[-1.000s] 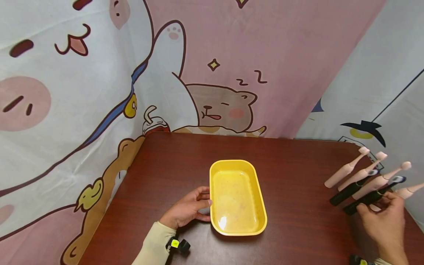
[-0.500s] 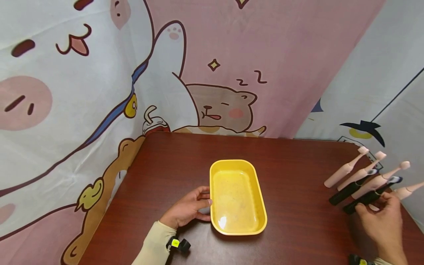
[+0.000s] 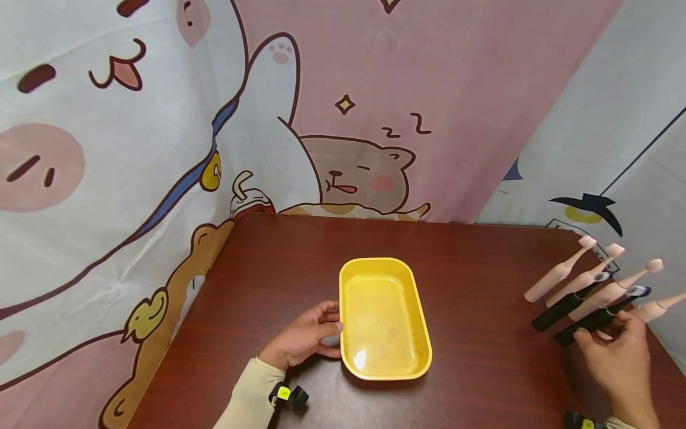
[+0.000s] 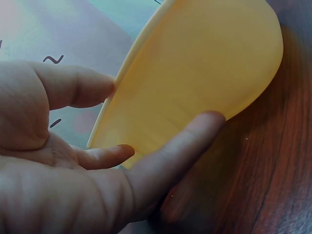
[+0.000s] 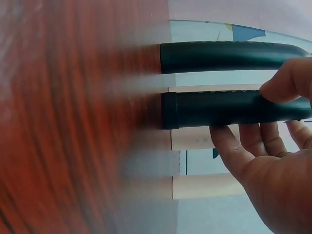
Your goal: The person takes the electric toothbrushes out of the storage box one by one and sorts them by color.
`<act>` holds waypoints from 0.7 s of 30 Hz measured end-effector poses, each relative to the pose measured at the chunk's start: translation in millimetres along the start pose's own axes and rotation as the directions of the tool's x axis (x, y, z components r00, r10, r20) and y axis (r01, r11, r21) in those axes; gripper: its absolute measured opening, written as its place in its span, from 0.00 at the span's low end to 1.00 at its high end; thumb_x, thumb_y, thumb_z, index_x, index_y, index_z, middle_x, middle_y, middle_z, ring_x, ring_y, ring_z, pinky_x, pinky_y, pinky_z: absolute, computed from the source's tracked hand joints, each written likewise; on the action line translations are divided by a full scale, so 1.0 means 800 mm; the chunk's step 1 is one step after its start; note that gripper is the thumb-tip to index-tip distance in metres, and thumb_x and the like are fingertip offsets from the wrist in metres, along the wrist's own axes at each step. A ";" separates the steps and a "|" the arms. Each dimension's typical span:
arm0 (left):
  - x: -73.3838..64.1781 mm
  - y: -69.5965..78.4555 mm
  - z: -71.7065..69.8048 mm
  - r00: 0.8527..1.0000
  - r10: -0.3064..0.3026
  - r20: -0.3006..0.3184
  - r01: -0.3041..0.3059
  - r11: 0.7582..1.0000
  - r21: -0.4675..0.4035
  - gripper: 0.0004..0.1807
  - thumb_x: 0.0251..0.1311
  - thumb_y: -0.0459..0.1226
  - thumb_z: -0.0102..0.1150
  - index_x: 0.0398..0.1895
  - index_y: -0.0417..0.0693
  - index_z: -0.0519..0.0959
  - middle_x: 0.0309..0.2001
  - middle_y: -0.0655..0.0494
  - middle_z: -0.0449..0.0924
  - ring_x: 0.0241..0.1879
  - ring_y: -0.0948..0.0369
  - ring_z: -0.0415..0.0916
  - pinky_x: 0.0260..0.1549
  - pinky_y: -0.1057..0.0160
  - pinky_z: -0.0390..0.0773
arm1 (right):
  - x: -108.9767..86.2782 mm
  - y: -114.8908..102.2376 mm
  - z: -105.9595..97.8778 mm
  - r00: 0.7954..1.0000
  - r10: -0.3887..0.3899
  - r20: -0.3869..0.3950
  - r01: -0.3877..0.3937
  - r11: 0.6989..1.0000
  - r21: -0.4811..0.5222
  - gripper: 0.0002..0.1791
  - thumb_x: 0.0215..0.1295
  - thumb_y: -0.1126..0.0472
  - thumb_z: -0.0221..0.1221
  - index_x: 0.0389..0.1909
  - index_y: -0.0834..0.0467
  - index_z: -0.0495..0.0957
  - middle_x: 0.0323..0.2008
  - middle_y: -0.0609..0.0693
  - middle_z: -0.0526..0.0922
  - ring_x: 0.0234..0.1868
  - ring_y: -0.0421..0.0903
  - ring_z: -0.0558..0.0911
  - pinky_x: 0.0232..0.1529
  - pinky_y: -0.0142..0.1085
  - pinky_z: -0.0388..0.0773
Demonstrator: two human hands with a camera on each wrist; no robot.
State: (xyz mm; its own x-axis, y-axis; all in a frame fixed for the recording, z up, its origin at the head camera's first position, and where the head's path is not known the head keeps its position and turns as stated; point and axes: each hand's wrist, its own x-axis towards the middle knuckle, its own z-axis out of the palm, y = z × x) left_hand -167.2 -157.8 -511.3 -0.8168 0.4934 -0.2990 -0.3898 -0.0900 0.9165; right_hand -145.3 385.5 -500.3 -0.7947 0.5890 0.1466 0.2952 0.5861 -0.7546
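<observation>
My left hand (image 3: 302, 336) rests against the left side of a yellow plastic tray (image 3: 386, 374). In the left wrist view, the thumb tip meets the tray's rim while extended fingers (image 4: 175, 151) lie along its outer wall. At the far right, my right hand (image 3: 621, 351) pinches a black electric toothbrush (image 5: 204, 109) by the handle, thumb on one side and fingers on the other. That handle stands upright, its base right at the tabletop. Just beyond it is a second black electric toothbrush (image 3: 557, 313), also upright.
Several pale pink electric toothbrushes (image 3: 552, 283) stand among and beside the black ones near the table's right edge. The dark red-brown table (image 3: 482, 262) backs onto a cartoon-printed cloth (image 3: 439, 71), which also runs along the left and right.
My right hand has shifted very slightly left, still holding the black toothbrush. The left hand and the tray stay where they were.
</observation>
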 end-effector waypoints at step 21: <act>-0.004 0.005 -0.001 0.999 0.031 -0.042 -0.026 0.994 0.105 0.34 0.76 0.36 0.57 0.79 0.36 0.57 0.73 0.30 0.63 0.62 0.45 0.77 0.49 0.45 0.88 | -0.040 -0.044 -0.014 0.965 0.152 -0.213 -0.156 0.988 -0.001 0.40 0.70 0.53 0.56 0.81 0.41 0.55 0.76 0.53 0.65 0.72 0.55 0.71 0.72 0.31 0.65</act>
State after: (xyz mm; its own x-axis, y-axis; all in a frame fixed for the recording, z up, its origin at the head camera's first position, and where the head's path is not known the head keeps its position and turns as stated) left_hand -166.7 -160.6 -507.0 -0.8454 0.4540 -0.2815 -0.3215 -0.0117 0.9468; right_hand -124.2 352.6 -471.2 -0.6090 0.7763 0.1631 0.4163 0.4878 -0.7673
